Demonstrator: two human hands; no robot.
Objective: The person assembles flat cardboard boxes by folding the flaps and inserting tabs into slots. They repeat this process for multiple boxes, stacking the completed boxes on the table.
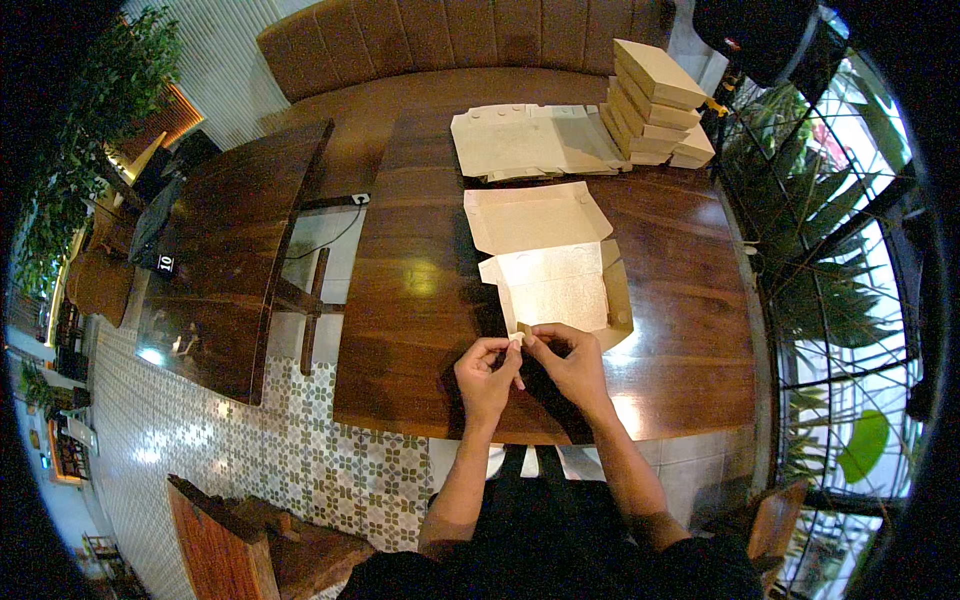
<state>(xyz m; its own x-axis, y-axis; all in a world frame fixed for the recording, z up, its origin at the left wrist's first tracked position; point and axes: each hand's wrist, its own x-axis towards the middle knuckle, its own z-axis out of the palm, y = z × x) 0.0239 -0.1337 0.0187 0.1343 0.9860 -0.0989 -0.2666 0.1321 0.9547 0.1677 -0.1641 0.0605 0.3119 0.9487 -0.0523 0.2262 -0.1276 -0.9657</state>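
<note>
In front of me lies a partly folded cardboard box (pixel 550 285), its lid panel (pixel 535 218) spread out flat toward the far side. Its right side wall stands up, while a flap juts out at the left. My left hand (pixel 486 378) pinches the near left corner of this box between thumb and fingers. Close beside it, my right hand (pixel 568 360) grips a tab at the same corner. Both sets of fingertips nearly meet there and partly hide the corner.
Flat cardboard blanks (pixel 535 140) lie at the far side of the wooden table (pixel 410 300). Right of them rises a stack of folded boxes (pixel 655 100). A brown bench (pixel 460 45) runs behind, a second table (pixel 235 260) stands left, and a metal grille with plants borders the right.
</note>
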